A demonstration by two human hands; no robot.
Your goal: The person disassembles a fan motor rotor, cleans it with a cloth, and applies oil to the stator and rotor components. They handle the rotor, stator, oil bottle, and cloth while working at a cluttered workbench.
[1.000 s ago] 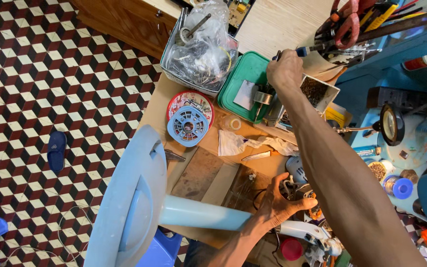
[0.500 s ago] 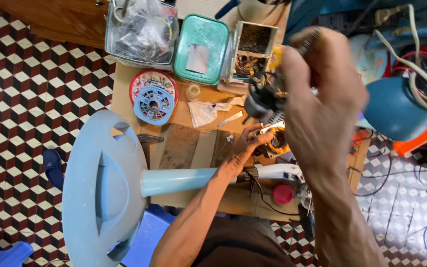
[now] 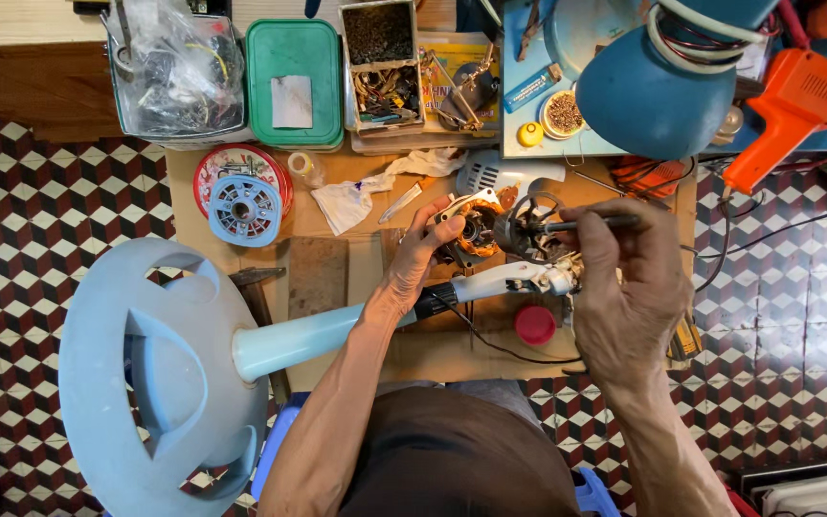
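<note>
Half a second earlier the right hand [image 3: 624, 287] had been raised close to the camera, covering much of the bench; it had since dropped to the work, clearing the view of the fan motor [image 3: 476, 230]. The left hand [image 3: 418, 258] had stayed where it was. That hand lay palm down across the white neck of the fan stand [image 3: 490, 282], wrist on the neck, fingers stretched forward and closed around the left side of the motor with its copper windings. The right hand, knuckles up and wrist bent inward, was clamped on a thin dark screwdriver [image 3: 591, 225] pointing left at the motor's right side. The motor sat at the middle of the brown workbench [image 3: 327, 206], at the top of the stand, whose pale blue base [image 3: 160, 373] hung off the bench's left edge. A red cap [image 3: 535, 325] lay just below the neck.
</note>
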